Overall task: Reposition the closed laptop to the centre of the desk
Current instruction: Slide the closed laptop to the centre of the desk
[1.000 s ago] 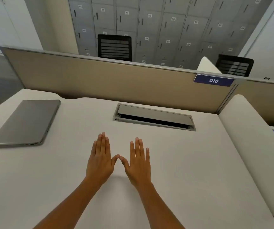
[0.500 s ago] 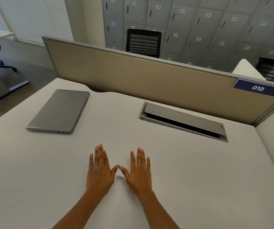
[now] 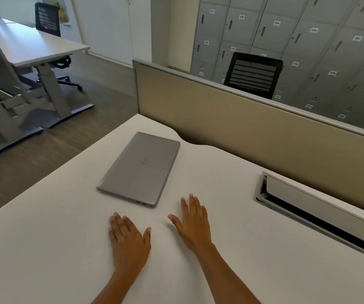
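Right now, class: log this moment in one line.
laptop: closed, far left of desk | left hand: open, empty | right hand: open, empty

You've got a matt grey metal-look laptop (image 3: 141, 170) on a smooth matt white desk (image 3: 231, 238); beige cloth-look partition (image 3: 253, 132), wood-grain floor (image 3: 51, 148).

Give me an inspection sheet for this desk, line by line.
Surface: white desk, with a cable tray with an open slot at the right rear.
Job's things: closed grey laptop lying flat near the desk's far left corner, untouched.
Clutter: nothing seen.
Grippers: left hand and right hand open, palms down, both short of the laptop.
Cables: nothing seen.
Surroundings: beige divider, black chair and grey lockers behind it, another desk to the left.
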Demonstrator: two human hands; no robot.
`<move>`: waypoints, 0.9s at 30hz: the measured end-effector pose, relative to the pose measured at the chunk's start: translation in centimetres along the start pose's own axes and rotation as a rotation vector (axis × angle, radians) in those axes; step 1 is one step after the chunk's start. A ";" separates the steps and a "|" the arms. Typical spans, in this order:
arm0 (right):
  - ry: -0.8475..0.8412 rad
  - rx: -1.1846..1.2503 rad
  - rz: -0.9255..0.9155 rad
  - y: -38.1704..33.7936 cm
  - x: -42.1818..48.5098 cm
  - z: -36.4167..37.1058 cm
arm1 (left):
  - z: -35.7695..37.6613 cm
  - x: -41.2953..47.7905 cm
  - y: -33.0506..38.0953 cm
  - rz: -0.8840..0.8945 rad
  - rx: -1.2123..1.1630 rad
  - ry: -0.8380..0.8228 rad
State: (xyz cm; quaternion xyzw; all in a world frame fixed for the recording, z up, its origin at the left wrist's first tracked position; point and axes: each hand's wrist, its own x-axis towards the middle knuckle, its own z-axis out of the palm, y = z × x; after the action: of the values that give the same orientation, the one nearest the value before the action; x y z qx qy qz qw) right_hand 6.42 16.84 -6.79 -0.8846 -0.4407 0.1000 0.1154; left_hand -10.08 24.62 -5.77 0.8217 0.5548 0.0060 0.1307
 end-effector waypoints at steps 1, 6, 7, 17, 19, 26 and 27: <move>-0.004 0.007 0.010 -0.4 1.9 -0.2 | -0.2 1.4 -0.3 -0.040 -0.027 -0.004; -0.012 -0.005 0.010 -1.4 11.4 -2.1 | -0.7 6.7 -0.4 -0.130 -0.152 0.020; -0.010 -0.017 0.003 -1.6 13.1 -2.6 | -0.8 7.5 -0.3 -0.146 -0.192 0.019; -0.062 -0.119 -0.050 -3.9 27.5 -4.8 | 0.2 9.6 0.9 -0.220 -0.329 0.056; -0.085 -0.126 -0.062 -4.5 29.6 -4.5 | 0.6 9.7 0.8 -0.233 -0.355 0.064; -0.070 -0.131 -0.026 -5.4 32.7 -2.9 | -0.2 10.6 1.3 -0.295 -0.560 0.027; -0.064 -0.136 -0.018 -5.5 32.8 -3.0 | -0.4 10.6 1.4 -0.309 -0.605 0.028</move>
State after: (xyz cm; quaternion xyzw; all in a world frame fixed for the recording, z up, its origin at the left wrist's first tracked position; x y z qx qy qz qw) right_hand 22.53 46.02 -4.81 -0.8828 -0.4577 0.0973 0.0419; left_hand -4.81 33.95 -6.48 0.6516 0.6475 0.1619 0.3604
